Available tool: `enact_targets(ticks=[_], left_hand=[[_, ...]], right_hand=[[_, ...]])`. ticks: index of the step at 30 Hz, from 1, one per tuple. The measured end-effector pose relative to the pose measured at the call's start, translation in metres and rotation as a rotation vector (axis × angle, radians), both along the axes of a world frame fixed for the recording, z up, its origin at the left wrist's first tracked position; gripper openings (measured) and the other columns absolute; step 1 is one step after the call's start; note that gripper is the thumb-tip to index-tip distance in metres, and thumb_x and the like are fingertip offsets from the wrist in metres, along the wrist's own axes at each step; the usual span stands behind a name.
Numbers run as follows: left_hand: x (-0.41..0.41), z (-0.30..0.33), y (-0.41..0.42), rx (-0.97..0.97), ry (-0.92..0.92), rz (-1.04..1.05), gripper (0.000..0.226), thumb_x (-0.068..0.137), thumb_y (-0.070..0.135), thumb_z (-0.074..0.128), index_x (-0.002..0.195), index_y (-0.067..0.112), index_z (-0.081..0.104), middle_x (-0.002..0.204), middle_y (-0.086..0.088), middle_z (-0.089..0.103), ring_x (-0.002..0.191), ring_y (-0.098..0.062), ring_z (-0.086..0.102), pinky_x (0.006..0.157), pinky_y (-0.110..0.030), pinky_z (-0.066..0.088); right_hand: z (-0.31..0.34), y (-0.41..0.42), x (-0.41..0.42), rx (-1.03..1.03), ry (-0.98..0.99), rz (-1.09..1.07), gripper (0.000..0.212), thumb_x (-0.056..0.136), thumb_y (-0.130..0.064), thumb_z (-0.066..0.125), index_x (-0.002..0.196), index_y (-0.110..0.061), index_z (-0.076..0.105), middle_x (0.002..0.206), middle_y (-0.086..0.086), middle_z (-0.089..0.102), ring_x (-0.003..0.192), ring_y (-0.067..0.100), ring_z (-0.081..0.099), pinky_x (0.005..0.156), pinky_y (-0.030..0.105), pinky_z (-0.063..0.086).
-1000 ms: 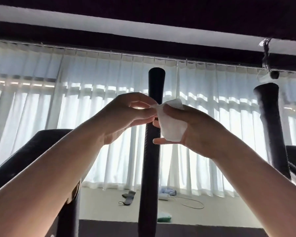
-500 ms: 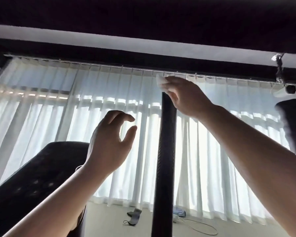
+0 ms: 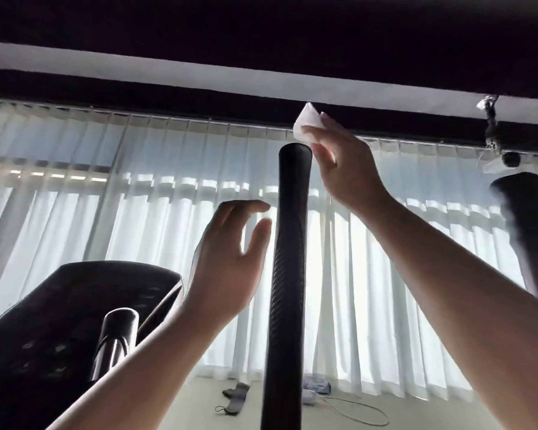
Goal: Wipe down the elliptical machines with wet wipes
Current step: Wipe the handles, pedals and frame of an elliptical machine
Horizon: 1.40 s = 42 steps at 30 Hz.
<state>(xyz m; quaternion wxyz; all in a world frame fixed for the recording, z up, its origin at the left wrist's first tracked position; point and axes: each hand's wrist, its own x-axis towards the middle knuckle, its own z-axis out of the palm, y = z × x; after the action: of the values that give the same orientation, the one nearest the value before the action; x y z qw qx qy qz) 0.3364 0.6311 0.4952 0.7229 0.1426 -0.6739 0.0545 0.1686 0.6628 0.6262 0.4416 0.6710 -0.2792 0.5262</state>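
Note:
A tall black elliptical handle bar (image 3: 288,274) rises through the middle of the view. My right hand (image 3: 347,172) is raised beside its top end and pinches a white wet wipe (image 3: 306,122), which sticks up just above and right of the bar's tip. My left hand (image 3: 230,262) hovers just left of the bar's upper part, fingers loosely curved, holding nothing and not touching the bar. The machine's dark console (image 3: 59,330) sits at the lower left, with a shorter metal grip (image 3: 115,333) in front of it.
A second black handle bar (image 3: 525,231) stands at the right edge. White curtains (image 3: 137,212) cover the window behind. On the floor lie a dark strap (image 3: 235,395), a white cable (image 3: 361,411) and a small pack (image 3: 316,383). A dark ceiling beam runs overhead.
Both hands held the wipe together in front of the bar. My right hand then lifted it to the bar's top, and my left hand let go and stayed beside the bar.

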Motion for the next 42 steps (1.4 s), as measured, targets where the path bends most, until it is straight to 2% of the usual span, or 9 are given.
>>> enact_targets(ticks=[3,7,11,15,21,24,31,36,42], left_hand=[[-0.011,-0.008,0.002,0.137,-0.001,-0.166,0.022,0.101,0.037,0.049,0.12,0.035,0.059,0.118,0.021,0.054,0.103,0.017,0.051,0.086,0.0,0.036],[-0.015,-0.025,0.003,0.265,0.018,-0.357,0.02,0.091,0.052,0.052,0.11,0.048,0.056,0.118,0.021,0.057,0.105,-0.008,0.063,0.094,-0.035,0.05],[-0.012,-0.04,0.011,0.279,0.01,-0.373,0.031,0.092,0.053,0.048,0.118,0.042,0.059,0.119,0.017,0.06,0.097,-0.003,0.066,0.077,-0.023,0.054],[-0.009,-0.054,0.026,0.337,0.02,-0.396,0.036,0.086,0.048,0.046,0.119,0.039,0.059,0.109,0.015,0.065,0.099,-0.005,0.067,0.076,-0.026,0.06],[-0.004,-0.077,0.047,0.47,0.051,-0.351,0.025,0.101,0.033,0.041,0.117,0.039,0.059,0.117,0.012,0.061,0.098,-0.003,0.066,0.08,-0.031,0.059],[-0.004,-0.093,0.054,0.532,0.055,-0.343,0.024,0.102,0.034,0.039,0.114,0.04,0.058,0.117,0.008,0.062,0.102,-0.009,0.066,0.084,-0.035,0.058],[-0.009,-0.124,0.063,0.622,0.132,-0.293,0.026,0.104,0.034,0.035,0.114,0.037,0.059,0.115,0.007,0.065,0.103,-0.011,0.066,0.078,-0.029,0.056],[-0.015,-0.14,0.073,0.686,0.129,-0.258,0.024,0.104,0.033,0.036,0.109,0.036,0.059,0.114,0.004,0.064,0.104,-0.015,0.065,0.082,-0.037,0.058],[-0.025,-0.157,0.076,0.723,0.119,-0.248,0.022,0.102,0.032,0.042,0.111,0.033,0.061,0.114,0.0,0.067,0.106,-0.014,0.066,0.085,-0.037,0.055]], right_hand=[[-0.009,-0.021,0.004,0.128,-0.17,0.241,0.029,0.103,-0.016,0.046,0.124,-0.014,0.066,0.131,0.0,0.063,0.123,0.005,0.054,0.104,0.015,0.039],[-0.061,-0.032,0.011,0.106,-0.254,0.487,0.031,0.103,-0.015,0.043,0.124,-0.014,0.066,0.13,-0.005,0.063,0.124,0.001,0.054,0.101,0.011,0.037],[-0.127,-0.039,0.015,0.049,-0.16,0.538,0.03,0.101,-0.017,0.044,0.124,-0.014,0.062,0.138,0.007,0.058,0.132,0.019,0.051,0.107,0.021,0.041],[-0.195,-0.028,0.01,0.105,-0.061,0.553,0.031,0.099,-0.01,0.045,0.124,-0.014,0.061,0.142,-0.029,0.041,0.139,0.005,0.039,0.107,0.013,0.036],[-0.152,-0.019,0.002,-0.031,-0.012,0.345,0.026,0.093,-0.001,0.052,0.113,0.003,0.068,0.132,0.018,0.055,0.125,0.031,0.053,0.107,0.021,0.042],[-0.162,-0.026,0.008,0.012,0.056,0.343,0.027,0.094,-0.002,0.05,0.112,0.005,0.068,0.131,0.01,0.053,0.129,0.025,0.049,0.112,0.02,0.035],[-0.302,-0.021,0.007,0.212,0.018,0.512,0.031,0.101,-0.004,0.043,0.122,0.004,0.064,0.134,0.009,0.057,0.138,0.02,0.042,0.114,0.04,0.035],[-0.364,0.0,-0.004,0.282,0.073,0.527,0.036,0.102,-0.005,0.035,0.122,0.003,0.063,0.137,0.01,0.056,0.139,0.023,0.043,0.112,0.035,0.038],[-0.28,-0.006,-0.001,0.262,-0.46,0.636,0.033,0.099,-0.004,0.046,0.126,-0.009,0.064,0.128,0.009,0.064,0.122,0.024,0.059,0.101,0.038,0.049]])
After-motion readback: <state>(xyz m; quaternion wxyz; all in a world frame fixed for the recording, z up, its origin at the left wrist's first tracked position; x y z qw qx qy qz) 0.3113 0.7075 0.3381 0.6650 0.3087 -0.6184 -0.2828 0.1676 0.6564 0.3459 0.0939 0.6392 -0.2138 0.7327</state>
